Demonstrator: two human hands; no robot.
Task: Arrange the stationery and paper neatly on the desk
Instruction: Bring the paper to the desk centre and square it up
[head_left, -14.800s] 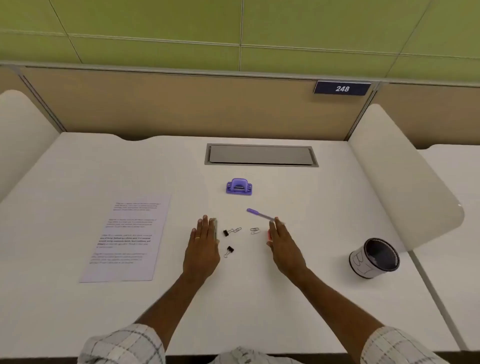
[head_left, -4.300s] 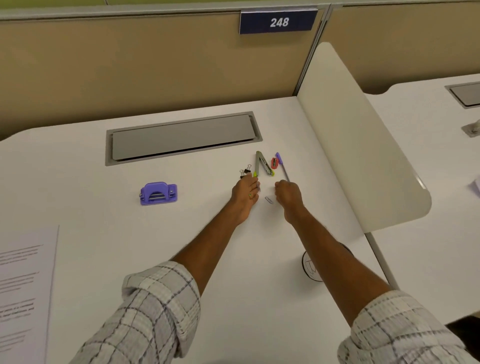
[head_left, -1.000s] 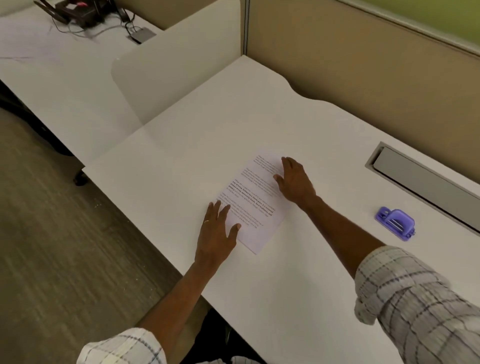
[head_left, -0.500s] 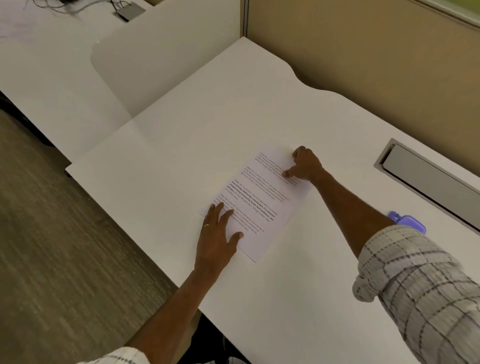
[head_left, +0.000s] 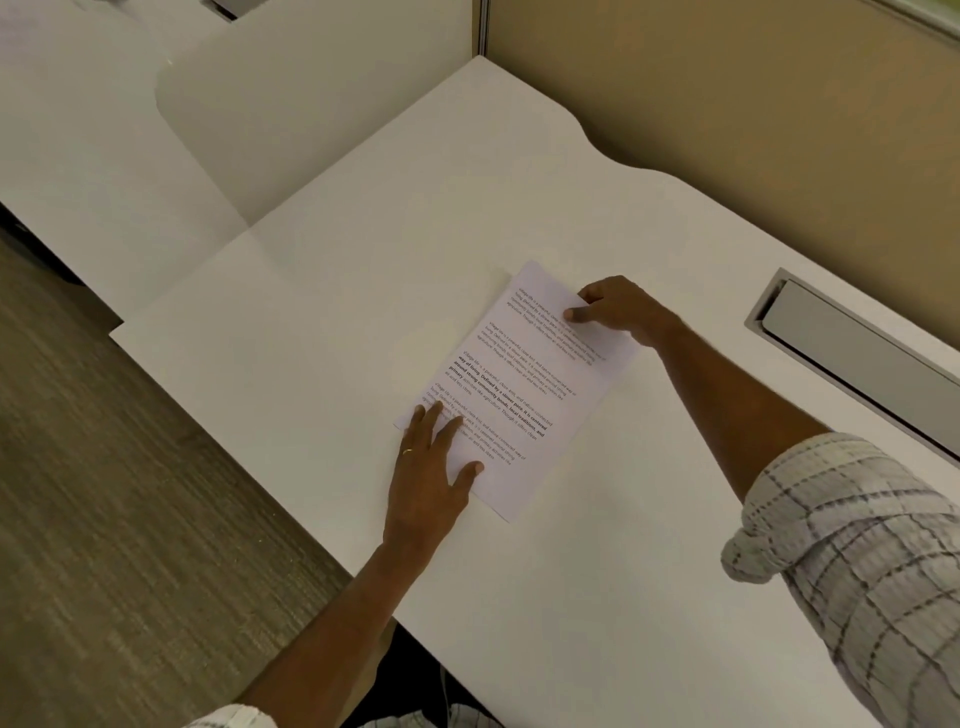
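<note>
Head cam looked down on the white desk (head_left: 363, 291), with 1 printed sheet of paper (head_left: 524, 384) lying flat on it at a slant, about midway between the near edge and the tan partition wall (head_left: 727, 93) on the far side. The left hand (head_left: 426, 478) lay flat on the near left corner of the page, fingers straight and a bit spread, with a ring (head_left: 409, 451) on 1 of them. The right hand (head_left: 618, 309) had the far corner, thumb on top and the other fingers curled at the edge, so a pinch by the look of it. A checked sleeve (head_left: 857, 561) was rolled up on the right arm. The grey cable tray lid (head_left: 852, 353) sat in the desk off to the right, well apart from the paper. A white divider panel (head_left: 291, 104) stood at the far left.
</note>
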